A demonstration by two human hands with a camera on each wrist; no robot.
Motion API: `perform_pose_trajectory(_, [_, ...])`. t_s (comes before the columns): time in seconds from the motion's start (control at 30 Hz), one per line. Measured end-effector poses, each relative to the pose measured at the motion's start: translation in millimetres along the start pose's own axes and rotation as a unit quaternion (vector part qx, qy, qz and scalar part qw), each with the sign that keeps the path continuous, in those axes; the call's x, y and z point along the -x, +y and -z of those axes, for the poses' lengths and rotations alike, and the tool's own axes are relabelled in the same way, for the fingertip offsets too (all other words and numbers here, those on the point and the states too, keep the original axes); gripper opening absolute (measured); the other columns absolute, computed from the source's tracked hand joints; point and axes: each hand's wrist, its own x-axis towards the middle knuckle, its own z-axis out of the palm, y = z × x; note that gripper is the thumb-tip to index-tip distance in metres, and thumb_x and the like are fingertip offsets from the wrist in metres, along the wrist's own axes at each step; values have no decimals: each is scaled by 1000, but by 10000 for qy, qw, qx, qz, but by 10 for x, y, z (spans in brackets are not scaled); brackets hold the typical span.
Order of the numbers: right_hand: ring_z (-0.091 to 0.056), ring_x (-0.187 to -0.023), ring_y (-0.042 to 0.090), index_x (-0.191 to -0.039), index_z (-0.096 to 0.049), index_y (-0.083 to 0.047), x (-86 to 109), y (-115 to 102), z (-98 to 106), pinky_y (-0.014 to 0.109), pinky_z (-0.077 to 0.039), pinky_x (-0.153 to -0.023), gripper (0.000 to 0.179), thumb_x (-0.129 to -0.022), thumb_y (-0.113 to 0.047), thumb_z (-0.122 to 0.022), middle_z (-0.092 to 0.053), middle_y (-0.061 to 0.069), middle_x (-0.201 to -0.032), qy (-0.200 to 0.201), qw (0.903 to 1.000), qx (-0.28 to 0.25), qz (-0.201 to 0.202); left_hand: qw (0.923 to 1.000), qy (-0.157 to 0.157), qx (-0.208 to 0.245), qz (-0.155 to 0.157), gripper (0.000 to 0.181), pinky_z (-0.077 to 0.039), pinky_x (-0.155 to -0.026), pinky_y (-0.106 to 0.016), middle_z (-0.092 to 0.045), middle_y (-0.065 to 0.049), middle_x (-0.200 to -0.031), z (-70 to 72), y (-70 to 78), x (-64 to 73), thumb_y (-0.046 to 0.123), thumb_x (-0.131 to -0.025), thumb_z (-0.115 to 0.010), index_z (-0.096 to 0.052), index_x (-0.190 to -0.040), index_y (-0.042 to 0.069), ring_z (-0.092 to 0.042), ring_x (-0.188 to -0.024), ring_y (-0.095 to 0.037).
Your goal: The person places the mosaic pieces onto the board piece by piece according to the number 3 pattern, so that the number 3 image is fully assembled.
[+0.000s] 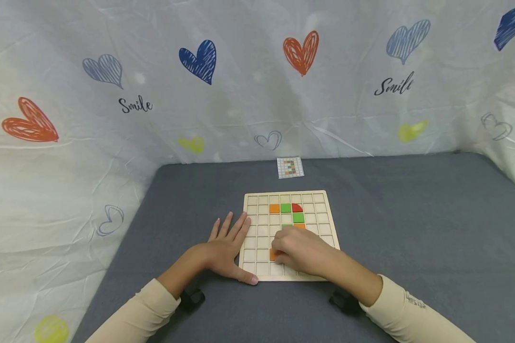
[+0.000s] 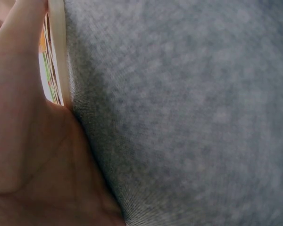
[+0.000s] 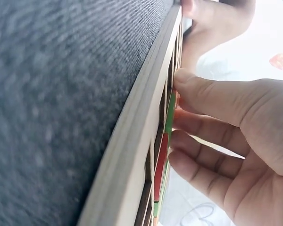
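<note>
A wooden grid board (image 1: 251, 243) lies on the table, with orange, green and red tiles in some of its cells. My left hand (image 1: 225, 250) is spread flat along its left side, fingertips and thumb on the rim. My right hand (image 1: 302, 250) is bent over the lower middle of the board, thumb and fingers pinching an orange tile (image 1: 272, 254) at a cell. A green tile (image 3: 170, 113) and a red tile (image 3: 161, 165) sit in cells near those fingers in the right wrist view. Other cells under the right hand are hidden.
A small pattern card (image 1: 290, 167) with a coloured grid lies behind the board near the table's back edge. The dark grey cloth (image 1: 412, 228) covers the table. A white curtain (image 1: 240, 105) printed with hearts hangs behind and at the sides.
</note>
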Motion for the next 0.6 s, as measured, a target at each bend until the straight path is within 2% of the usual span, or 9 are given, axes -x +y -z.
perform_pose_trajectory(0.13, [-46, -64, 6, -66, -63, -17, 17, 7, 22, 24, -45, -63, 25, -81, -9, -81, -49, -13, -66, -6, 10000, 33, -11, 10000, 47, -35, 8, 145, 19, -112, -56, 30, 4, -161, -16, -6, -17, 102, -59, -47, 20, -158, 19, 34, -143, -25])
perform_pose_trajectory(0.4, [-54, -75, 7, -80, -71, -15, 148, 87, 148, 26, -49, -73, 10, -83, -11, -80, -59, -13, -78, -159, 9998, -141, 47, 10000, 29, 26, -21, 145, 19, -112, -55, 30, 5, -161, 1, 18, -22, 101, -60, -49, 20, -158, 20, 33, -144, -25])
perform_pose_trajectory(0.53, [-62, -92, 15, -90, -76, -13, 350, 221, 294, 35, -52, -83, 5, -87, -17, -79, -68, -4, -96, 333, 9987, 24, -387, 9996, 203, 174, -133, 140, 16, -114, -56, 25, 3, -164, 28, 17, 23, 96, -65, -53, 15, -160, 19, 28, -146, -27])
perform_pose_trajectory(0.6, [-62, -107, 23, -100, -77, -10, 501, 334, 362, 43, -51, -91, 15, -90, -20, -77, -69, 4, -112, 635, 9952, 147, -728, 9979, 477, 390, -207, 138, 11, -116, -56, 21, -1, -165, 45, -19, 82, 92, -68, -56, 13, -161, 18, 21, -149, -29])
